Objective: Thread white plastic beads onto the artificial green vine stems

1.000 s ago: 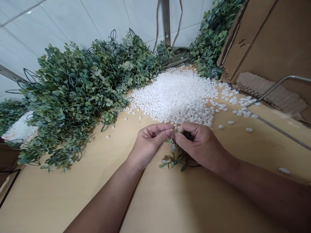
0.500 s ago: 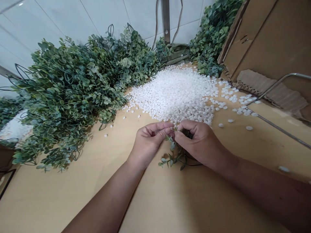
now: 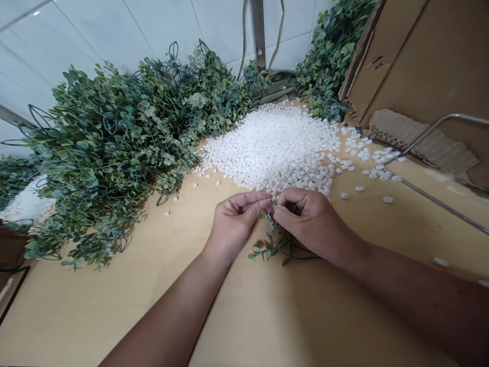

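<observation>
My left hand [image 3: 239,216] and my right hand [image 3: 305,214] meet fingertip to fingertip just in front of a heap of small white plastic rings [image 3: 275,148]. Both are closed in a pinch on an artificial leaf sprig [image 3: 270,224], whose green leaves and dark stem hang below the fingers over the table. Part of the sprig is hidden behind my right hand. Whether a white ring is also between the fingertips is too small to make out.
A large pile of artificial greenery [image 3: 114,132] lies at left, and more foliage [image 3: 328,61] stands at the back. A cardboard box [image 3: 428,61] and a bent metal rod [image 3: 428,135] are at right. Loose white rings dot the wooden table [image 3: 244,316].
Both hands keep their pinch on the sprig in nearly the same place. The whole view has shifted very slightly.
</observation>
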The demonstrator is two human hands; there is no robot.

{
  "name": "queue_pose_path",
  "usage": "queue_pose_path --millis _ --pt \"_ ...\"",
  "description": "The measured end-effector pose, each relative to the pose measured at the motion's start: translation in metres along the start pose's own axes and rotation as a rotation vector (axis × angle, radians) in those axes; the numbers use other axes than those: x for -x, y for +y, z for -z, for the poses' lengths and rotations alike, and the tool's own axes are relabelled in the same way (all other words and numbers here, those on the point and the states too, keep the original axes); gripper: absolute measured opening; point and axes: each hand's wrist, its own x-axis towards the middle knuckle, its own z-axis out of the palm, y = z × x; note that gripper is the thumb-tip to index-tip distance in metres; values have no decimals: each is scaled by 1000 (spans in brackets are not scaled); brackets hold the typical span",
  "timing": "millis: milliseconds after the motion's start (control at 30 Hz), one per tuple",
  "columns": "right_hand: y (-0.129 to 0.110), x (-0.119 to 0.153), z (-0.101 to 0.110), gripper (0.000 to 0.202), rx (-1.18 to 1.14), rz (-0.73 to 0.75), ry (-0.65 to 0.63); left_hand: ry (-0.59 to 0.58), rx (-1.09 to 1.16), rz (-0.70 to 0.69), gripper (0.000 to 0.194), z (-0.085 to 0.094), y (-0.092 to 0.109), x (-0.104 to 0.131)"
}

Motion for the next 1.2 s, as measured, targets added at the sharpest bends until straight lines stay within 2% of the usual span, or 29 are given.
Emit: queue_pose_path --millis 567,900,1200 --pt "2 -1 0 19 -28 32 2 43 -36 -27 13 0 0 0" --pt "2 -2 -1 19 -9 -11 8 40 -19 -23 13 -2 0 1" --pt "3 -1 0 19 -25 94 0 48 53 -5 17 -1 -1 0"
